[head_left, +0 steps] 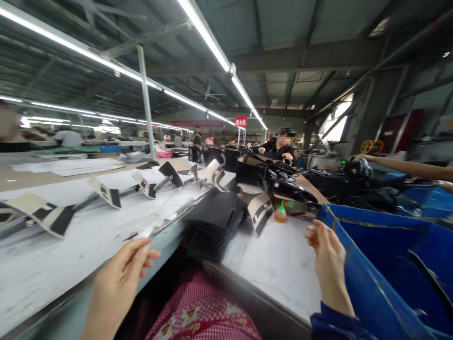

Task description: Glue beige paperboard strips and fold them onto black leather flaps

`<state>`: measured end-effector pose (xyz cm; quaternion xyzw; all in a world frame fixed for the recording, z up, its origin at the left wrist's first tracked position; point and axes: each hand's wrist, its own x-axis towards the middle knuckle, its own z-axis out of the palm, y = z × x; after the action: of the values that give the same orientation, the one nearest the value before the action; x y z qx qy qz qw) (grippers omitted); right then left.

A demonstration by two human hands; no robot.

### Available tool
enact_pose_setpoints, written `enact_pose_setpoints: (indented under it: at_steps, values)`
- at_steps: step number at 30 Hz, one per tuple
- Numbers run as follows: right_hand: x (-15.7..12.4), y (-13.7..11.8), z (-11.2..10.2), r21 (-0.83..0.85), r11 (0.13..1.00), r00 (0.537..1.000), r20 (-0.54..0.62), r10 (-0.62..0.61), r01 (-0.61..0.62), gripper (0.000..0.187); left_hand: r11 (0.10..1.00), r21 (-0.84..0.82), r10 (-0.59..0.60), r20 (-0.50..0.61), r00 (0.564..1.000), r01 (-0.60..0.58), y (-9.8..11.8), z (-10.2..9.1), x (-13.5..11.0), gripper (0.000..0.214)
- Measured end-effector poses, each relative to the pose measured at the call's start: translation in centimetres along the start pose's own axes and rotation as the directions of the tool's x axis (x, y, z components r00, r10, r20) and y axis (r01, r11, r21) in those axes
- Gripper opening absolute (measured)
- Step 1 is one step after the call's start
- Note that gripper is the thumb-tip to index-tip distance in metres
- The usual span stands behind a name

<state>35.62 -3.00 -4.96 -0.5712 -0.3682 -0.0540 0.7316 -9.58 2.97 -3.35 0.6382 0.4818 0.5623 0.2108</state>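
Observation:
My left hand (122, 274) is at the lower left above the white work table, its thumb and fingers pinched on a thin white strip (146, 231), blurred. To the right, near the rim of a blue bin, my right hand (329, 252) is raised with loosely curled fingers somewhat apart and nothing visible in them. Between the hands lies a stack of black flat pieces (215, 215). Against its right side leans a curved cream-and-black panel (260, 212). A small glue bottle (281, 214) with a green tip stands behind the right hand.
Several curved cream-and-black pieces with straps (106, 193) line the left table. The blue bin (368, 269) at right holds a dark strip. Black glossy bags (269, 172) are heaped farther back, with a co-worker (281, 144) behind them. Another person's arm (406, 165) reaches in from the right.

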Motion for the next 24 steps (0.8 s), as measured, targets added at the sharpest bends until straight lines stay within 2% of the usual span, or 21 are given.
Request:
enact_pose_setpoints:
  at_steps: [1,2,4,7,10,12,15,17,19,21,22,24]
  values:
    - [-0.9,-0.1,3.0,0.005,0.999,0.987,0.158,-0.032,0.032,0.054,0.999,-0.036,-0.021,0.029,0.999,0.022,0.5,0.7,-0.3,0.039]
    - [-1.8,-0.3,5.9,0.009,0.997,0.948,0.311,-0.074,0.075,0.053,0.997,-0.069,-0.033,0.069,0.997,0.038,1.0,1.3,-0.6,0.039]
    - [-3.5,-1.3,11.2,0.021,0.981,0.820,0.546,-0.171,0.190,0.047,0.992,-0.109,-0.049,0.120,0.992,0.062,1.5,2.4,-1.1,0.038]
    - [-5.1,-3.0,16.6,0.000,0.919,0.643,0.715,-0.275,0.393,0.045,0.985,-0.142,-0.070,0.181,0.981,0.097,1.3,3.5,-1.6,0.039]
    - [-5.5,-3.9,19.2,-0.092,0.838,0.535,0.805,-0.255,0.539,0.042,0.967,-0.210,-0.099,0.202,0.974,0.142,0.1,4.3,-1.6,0.044]
    - [-5.2,-4.0,20.1,-0.166,0.786,0.505,0.838,-0.206,0.595,0.034,0.948,-0.260,-0.135,0.196,0.971,0.184,-0.8,5.0,-1.2,0.049]
    - [-4.8,-4.2,20.6,-0.243,0.733,0.506,0.848,-0.157,0.635,0.026,0.904,-0.328,-0.204,0.235,0.950,0.275,-1.3,6.6,-0.4,0.062]
    - [-5.5,-5.1,20.2,-0.247,0.715,0.506,0.846,-0.170,0.654,0.025,0.843,-0.411,-0.254,0.265,0.930,0.347,-0.9,7.6,0.0,0.074]
    - [-7.4,-6.6,18.9,-0.203,0.705,0.483,0.848,-0.220,0.679,0.025,0.750,-0.513,-0.311,0.283,0.907,0.417,-0.3,8.3,0.3,0.084]
    - [-10.2,-8.4,17.2,-0.112,0.697,0.421,0.860,-0.289,0.708,0.025,0.676,-0.565,-0.348,0.323,0.880,0.474,-0.2,8.7,0.7,0.084]
    - [-11.6,-9.3,16.2,-0.057,0.692,0.377,0.869,-0.321,0.720,0.027,0.675,-0.558,-0.363,0.319,0.876,0.483,-0.3,8.7,0.8,0.082]
    - [-13.5,-10.4,14.5,0.086,0.674,0.255,0.884,-0.391,0.734,0.031,0.758,-0.482,-0.368,0.240,0.898,0.439,-0.8,8.3,1.1,0.072]
